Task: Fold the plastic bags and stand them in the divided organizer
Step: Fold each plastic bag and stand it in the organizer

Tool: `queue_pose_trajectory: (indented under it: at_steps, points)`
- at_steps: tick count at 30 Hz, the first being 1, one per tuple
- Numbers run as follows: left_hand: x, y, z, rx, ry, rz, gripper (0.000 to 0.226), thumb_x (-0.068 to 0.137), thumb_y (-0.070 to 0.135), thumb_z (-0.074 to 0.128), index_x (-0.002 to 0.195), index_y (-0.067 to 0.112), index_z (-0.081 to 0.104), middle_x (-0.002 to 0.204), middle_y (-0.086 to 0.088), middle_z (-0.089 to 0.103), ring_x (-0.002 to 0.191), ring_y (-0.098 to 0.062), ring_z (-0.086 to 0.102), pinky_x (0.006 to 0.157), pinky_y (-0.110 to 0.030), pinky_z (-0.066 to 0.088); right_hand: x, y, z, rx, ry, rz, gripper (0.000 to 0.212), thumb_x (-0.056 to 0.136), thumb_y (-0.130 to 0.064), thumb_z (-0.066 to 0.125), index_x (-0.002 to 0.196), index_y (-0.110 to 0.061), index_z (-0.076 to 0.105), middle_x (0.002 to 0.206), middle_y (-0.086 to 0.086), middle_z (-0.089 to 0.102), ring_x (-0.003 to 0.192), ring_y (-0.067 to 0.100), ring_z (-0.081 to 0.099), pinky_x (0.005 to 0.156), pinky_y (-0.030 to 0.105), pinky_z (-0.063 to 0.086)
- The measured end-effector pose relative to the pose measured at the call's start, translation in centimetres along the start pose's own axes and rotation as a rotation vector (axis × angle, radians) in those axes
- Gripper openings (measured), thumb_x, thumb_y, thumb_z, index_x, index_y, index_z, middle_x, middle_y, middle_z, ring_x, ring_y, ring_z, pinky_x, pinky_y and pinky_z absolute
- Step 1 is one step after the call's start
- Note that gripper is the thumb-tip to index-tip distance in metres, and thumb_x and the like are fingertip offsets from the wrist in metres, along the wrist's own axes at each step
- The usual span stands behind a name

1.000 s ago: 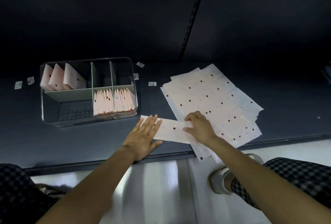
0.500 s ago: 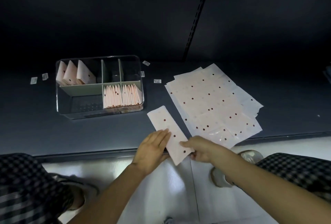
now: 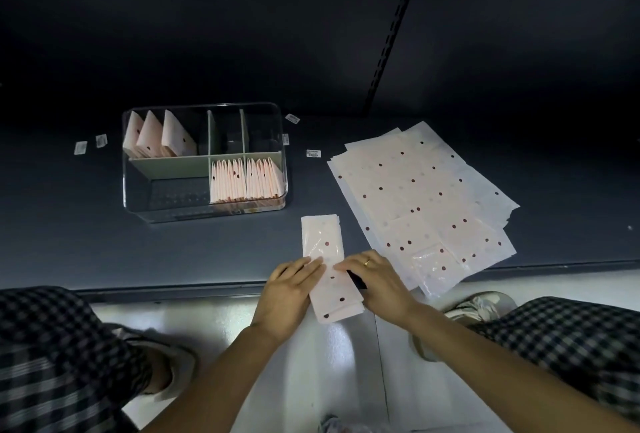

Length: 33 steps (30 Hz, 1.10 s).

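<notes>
Both hands (image 3: 341,288) press flat on the folded bag strip (image 3: 325,259), covering its middle.

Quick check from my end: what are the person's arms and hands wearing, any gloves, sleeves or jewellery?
No gloves and no sleeves in view: both forearms are bare to the frame edge. The right hand wears a thin gold-coloured ring on one finger. The left hand shows nothing worn.
</notes>
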<state>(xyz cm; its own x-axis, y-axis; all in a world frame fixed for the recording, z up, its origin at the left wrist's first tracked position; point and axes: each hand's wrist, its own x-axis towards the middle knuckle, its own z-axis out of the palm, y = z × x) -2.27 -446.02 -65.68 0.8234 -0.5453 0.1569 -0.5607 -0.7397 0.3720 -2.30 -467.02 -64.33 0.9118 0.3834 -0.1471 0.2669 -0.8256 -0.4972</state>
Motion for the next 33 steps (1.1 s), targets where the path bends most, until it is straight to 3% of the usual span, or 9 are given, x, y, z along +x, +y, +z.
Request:
queue_pose_trajectory:
  at_steps: [5,8,11,14,22,26,29,31,33]
  points:
    - [0.1,-0.7,0.1,-0.217,0.104,-0.191,0.025,0.071,0.004,0.079,0.093,0.014,0.075,0.109,0.001,0.071,0.099,-0.023,0.067,0.090,-0.038,0.049,1.5,-0.7,0.4,0.286,0.149,0.191,0.029,0.076,0.006,0.062,0.095,-0.011,0.074,0.097,0.006,0.069,0.090,0.025,0.050,0.077,0.028,0.041]
    - [0.6,-1.3,0.4,-0.263,0.153,-0.379,0.005,0.077,0.019,0.076,0.081,0.016,0.076,0.099,0.003,0.070,0.091,-0.026,0.057,0.081,-0.038,0.047,2.5,-1.1,0.4,0.358,0.115,0.391,0.014,0.083,-0.014,0.067,0.096,-0.016,0.071,0.088,0.006,0.065,0.087,0.018,0.049,0.073,0.026,0.039]
    - [1.0,-1.6,0.9,-0.281,0.138,-0.597,0.013,0.079,0.036,0.073,0.079,0.024,0.075,0.096,0.006,0.053,0.092,-0.016,0.040,0.079,-0.032,0.031,3.1,-1.2,0.5,0.359,0.114,0.494,0.018,0.083,-0.026,0.070,0.076,-0.018,0.055,0.073,-0.002,0.059,0.080,0.013,0.049,0.067,0.024,0.037]
    - [1.5,-1.5,1.1,-0.282,0.115,-0.705,0.018,0.081,0.044,0.068,0.080,0.028,0.074,0.094,0.009,0.043,0.093,-0.014,0.035,0.075,-0.026,0.019,3.6,-1.5,0.4,0.347,0.112,0.560,0.019,0.087,-0.030,0.065,0.077,-0.019,0.054,0.082,0.001,0.066,0.081,0.016,0.058,0.075,0.029,0.047]
    - [1.6,-0.3,1.5,-0.206,0.165,-0.884,0.023,0.078,0.040,0.073,0.067,0.023,0.061,0.098,0.004,0.042,0.102,-0.024,0.041,0.084,-0.031,0.027,5.0,-2.2,0.0,0.280,0.053,0.720,0.018,0.086,-0.038,0.064,0.089,-0.020,0.066,0.098,-0.003,0.068,0.094,0.017,0.061,0.090,0.034,0.046]
    - [1.6,-0.6,0.6,-0.088,0.169,-0.734,0.023,0.074,0.031,0.078,0.077,0.016,0.060,0.101,-0.006,0.053,0.094,-0.029,0.049,0.076,-0.037,0.034,5.2,-2.6,-0.1,0.255,0.066,0.767,0.020,0.086,-0.038,0.063,0.092,-0.019,0.068,0.100,-0.003,0.069,0.096,0.019,0.061,0.089,0.033,0.046]
    - [2.2,-0.7,0.3,0.051,0.136,-0.229,0.037,0.062,0.002,0.081,0.093,0.015,0.067,0.117,-0.008,0.062,0.108,-0.032,0.056,0.091,-0.045,0.044,5.4,-2.7,-0.2,0.255,0.058,0.788,0.020,0.086,-0.039,0.064,0.091,-0.020,0.067,0.099,-0.003,0.069,0.095,0.019,0.061,0.089,0.034,0.046]
    - [2.6,-1.2,0.4,0.069,-0.061,-0.001,0.059,0.070,-0.010,0.066,0.121,0.017,0.061,0.142,-0.005,0.048,0.133,-0.026,0.041,0.115,-0.042,0.020,5.4,-2.8,-0.3,0.257,0.054,0.798,0.020,0.085,-0.039,0.064,0.092,-0.020,0.067,0.100,-0.004,0.069,0.097,0.019,0.061,0.090,0.034,0.045]
    - [2.3,-2.0,0.6,0.015,-0.217,0.004,0.067,0.085,-0.005,0.045,0.145,0.022,0.034,0.156,0.004,0.020,0.145,-0.016,0.014,0.116,-0.030,-0.010,5.2,-3.1,-0.2,0.264,0.083,0.807,0.020,0.085,-0.039,0.064,0.094,-0.020,0.065,0.099,-0.004,0.068,0.098,0.019,0.061,0.091,0.035,0.045]
